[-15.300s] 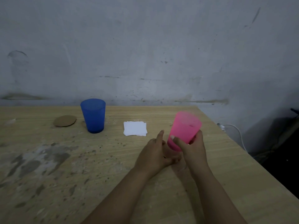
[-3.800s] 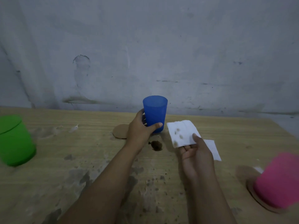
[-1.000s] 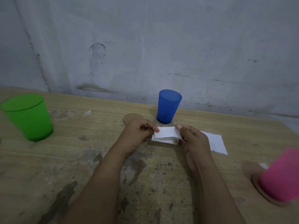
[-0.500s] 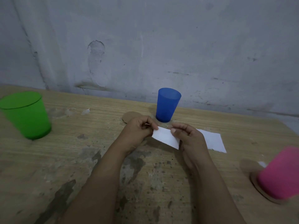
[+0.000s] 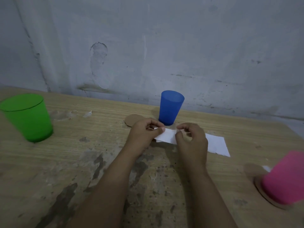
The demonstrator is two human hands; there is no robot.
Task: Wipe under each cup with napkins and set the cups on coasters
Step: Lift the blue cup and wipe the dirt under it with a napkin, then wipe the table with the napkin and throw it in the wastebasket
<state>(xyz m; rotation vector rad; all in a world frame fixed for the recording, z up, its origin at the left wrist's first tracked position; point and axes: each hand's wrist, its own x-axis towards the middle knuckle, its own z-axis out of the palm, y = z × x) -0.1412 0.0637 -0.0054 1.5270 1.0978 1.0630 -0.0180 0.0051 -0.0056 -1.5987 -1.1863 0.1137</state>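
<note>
While folded white, the napkin (image 5: 166,136) sits pinched in both hands' grip.

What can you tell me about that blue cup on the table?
The blue cup is a plain tumbler of what looks like translucent plastic, wider at the open rim than at the base. It stands upright on the wooden table near the wall, directly on the wood, with a round cardboard coaster lying just left of it. Neither hand touches it; both hold a white napkin just in front of it. Whether it holds anything cannot be seen.
</note>
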